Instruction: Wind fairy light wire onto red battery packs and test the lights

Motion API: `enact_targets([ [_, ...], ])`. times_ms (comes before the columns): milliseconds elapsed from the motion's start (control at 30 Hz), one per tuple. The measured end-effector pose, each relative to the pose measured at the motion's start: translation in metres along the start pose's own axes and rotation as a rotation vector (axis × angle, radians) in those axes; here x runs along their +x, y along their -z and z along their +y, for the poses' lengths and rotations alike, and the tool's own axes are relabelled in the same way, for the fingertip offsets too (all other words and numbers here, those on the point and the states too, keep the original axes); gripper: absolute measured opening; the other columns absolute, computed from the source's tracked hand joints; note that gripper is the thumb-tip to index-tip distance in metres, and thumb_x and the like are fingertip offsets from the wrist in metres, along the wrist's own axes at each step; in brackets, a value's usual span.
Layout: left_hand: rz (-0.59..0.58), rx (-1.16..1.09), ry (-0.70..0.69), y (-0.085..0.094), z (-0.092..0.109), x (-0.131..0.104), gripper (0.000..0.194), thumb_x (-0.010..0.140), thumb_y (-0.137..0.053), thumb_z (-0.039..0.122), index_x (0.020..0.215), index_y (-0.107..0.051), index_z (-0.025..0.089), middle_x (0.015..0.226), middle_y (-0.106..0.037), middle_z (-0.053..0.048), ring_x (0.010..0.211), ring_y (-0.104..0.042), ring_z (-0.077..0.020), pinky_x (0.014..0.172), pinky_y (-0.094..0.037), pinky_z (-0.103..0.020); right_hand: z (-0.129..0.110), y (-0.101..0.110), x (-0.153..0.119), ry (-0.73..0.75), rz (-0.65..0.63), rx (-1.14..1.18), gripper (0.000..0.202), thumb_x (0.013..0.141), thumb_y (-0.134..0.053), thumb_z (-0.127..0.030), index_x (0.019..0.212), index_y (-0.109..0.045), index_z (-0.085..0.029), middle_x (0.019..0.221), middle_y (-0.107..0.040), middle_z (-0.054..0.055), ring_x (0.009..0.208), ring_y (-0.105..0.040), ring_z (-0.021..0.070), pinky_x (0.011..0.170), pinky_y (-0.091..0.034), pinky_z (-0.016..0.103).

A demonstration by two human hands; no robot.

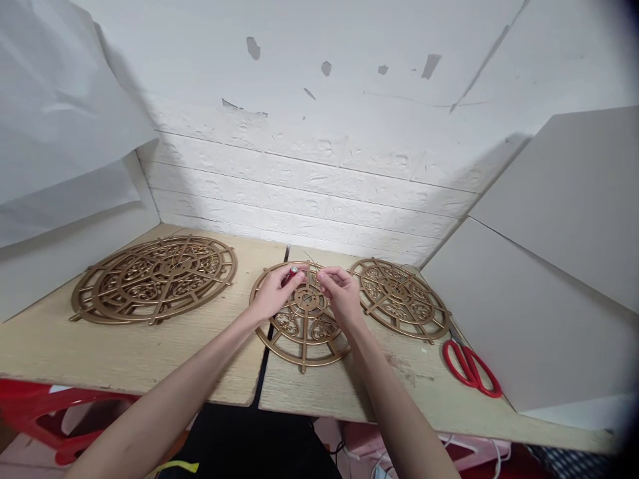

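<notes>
A round gold openwork frame [303,365] lies flat on the table in the middle. Over its upper left part, my left hand [273,290] is closed around a small red tool [292,272] with a pale round end. My right hand [341,290] pinches a thin wire [312,258] above the upper right part of the same frame. The wire's loose end sticks up between the two hands, and more of it crosses the frame's centre.
Several similar gold frames [164,309] are stacked on the table [219,359] at the left. Another gold frame [399,326] lies at the right, beside red-handled scissors [470,368]. A white brick-patterned wall [309,179] stands behind; pale panels [519,313] flank the table.
</notes>
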State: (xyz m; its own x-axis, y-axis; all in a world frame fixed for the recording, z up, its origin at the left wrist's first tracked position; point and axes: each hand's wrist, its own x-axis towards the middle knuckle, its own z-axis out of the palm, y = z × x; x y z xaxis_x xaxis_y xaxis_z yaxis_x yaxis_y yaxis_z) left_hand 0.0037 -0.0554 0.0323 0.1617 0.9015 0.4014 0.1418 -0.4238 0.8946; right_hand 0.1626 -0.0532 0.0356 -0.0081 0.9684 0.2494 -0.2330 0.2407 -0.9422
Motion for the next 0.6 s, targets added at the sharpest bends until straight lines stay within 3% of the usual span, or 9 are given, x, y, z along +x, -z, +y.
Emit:
enact_targets([
  [167, -0.042, 0.077, -0.1, 0.0008, 0.0026, -0.0023, 0.038, 0.091, -0.034, 0.027, 0.117, -0.061, 0.018, 0.113, -0.065, -0.007, 0.107, -0.056, -0.0187, 0.099, -0.04, -0.036, -0.0005, -0.0011, -0.0002, 0.052, 0.011, -0.034, 0.025, 0.063, -0.077, -0.038, 0.075, -0.066, -0.018, 0.062, -0.06, -0.001, 0.053, -0.046, 0.0092, 0.052, -0.037, 0.023],
  [433, -0.047, 0.123, -0.158, -0.0012, -0.0016, 0.0004, 0.033, 0.087, -0.049, 0.031, 0.113, -0.064, 0.019, 0.114, -0.065, -0.009, 0.108, -0.057, -0.0214, 0.099, -0.04, -0.039, -0.0006, -0.0016, -0.0005, 0.084, -0.009, -0.004, 0.021, 0.066, -0.075, -0.034, 0.076, -0.066, -0.019, 0.062, -0.063, 0.0, 0.055, -0.05, 0.0108, 0.054, -0.038, 0.024],
  [600, -0.064, -0.009, -0.123, -0.0011, -0.0059, 0.0006, 0.034, 0.087, -0.05, 0.032, 0.118, -0.058, 0.018, 0.121, -0.061, -0.01, 0.112, -0.057, -0.0199, 0.099, -0.042, -0.036, -0.0033, -0.0007, -0.0015, 0.014, -0.093, -0.025, 0.022, 0.066, -0.075, -0.036, 0.077, -0.067, -0.018, 0.061, -0.06, -0.001, 0.054, -0.047, 0.0099, 0.052, -0.035, 0.024],
])
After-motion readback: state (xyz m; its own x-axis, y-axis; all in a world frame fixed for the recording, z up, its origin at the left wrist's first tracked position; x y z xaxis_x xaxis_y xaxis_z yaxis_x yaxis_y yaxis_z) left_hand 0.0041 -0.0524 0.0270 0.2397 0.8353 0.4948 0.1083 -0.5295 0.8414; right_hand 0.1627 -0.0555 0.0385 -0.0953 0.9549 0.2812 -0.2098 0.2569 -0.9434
